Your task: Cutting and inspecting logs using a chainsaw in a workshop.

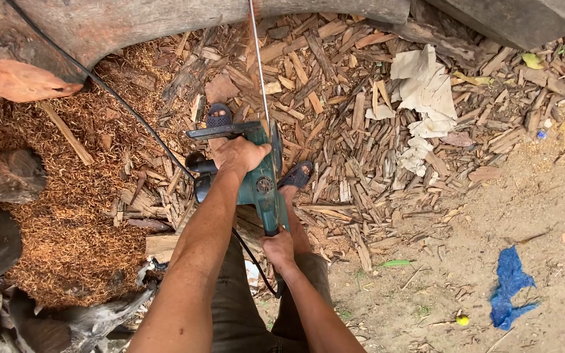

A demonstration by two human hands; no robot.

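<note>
I hold a green electric chainsaw (pixel 263 186) in front of me, its thin bar (pixel 258 62) pointing away toward a big log (pixel 132 26). My left hand (pixel 238 155) grips the front handle on top of the saw. My right hand (pixel 278 248) is closed around the rear handle. A black power cord (pixel 109 91) runs from the saw up over the log to the upper left. Below the saw my two sandalled feet (pixel 220 119) stand on wood chips.
Wood chips and offcuts (pixel 348 131) cover the ground ahead. A sawdust pile (pixel 53 222) lies left, with log ends (pixel 8 173) beside it. Crumpled paper (pixel 426 88) lies upper right, a blue rag (pixel 510 284) on bare dirt lower right.
</note>
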